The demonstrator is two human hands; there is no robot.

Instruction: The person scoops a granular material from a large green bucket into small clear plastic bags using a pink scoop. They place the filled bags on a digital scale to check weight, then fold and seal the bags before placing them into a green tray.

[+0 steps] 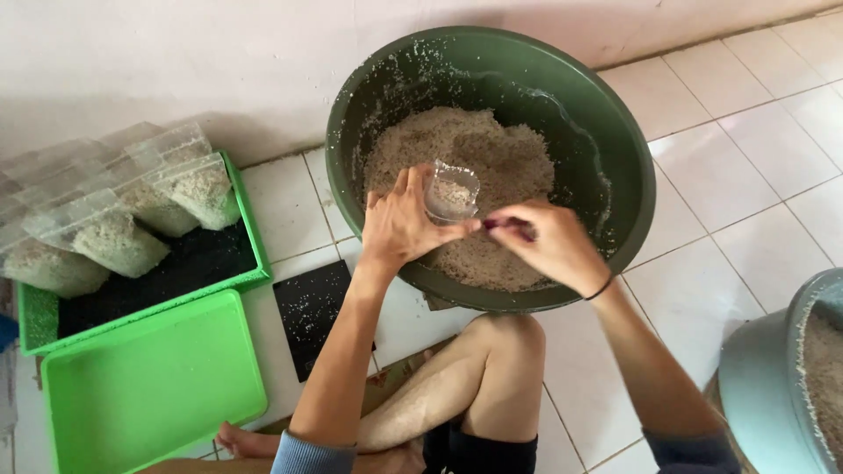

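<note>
Several filled clear bags [114, 237] are already stacked in the green tray [250, 254] at the left; one small clear bag [451, 191] is held open over the green basin [615, 237] by the left hand [399, 226], while a purple scoop [509, 227] is pinched by the right hand [549, 246]; much grainy white mix [492, 158] is left inside.

Clear plastic bag [451, 191] — small, mouth open and facing up, partly filled with pale grain; held upright above the heap, at about 9 o'clock of the basin's centre. Dark green basin [492, 167] — round, deep, on the tiled floor, holding a mound of pale grain [492, 158]; grains cling to its inner wall.
</note>
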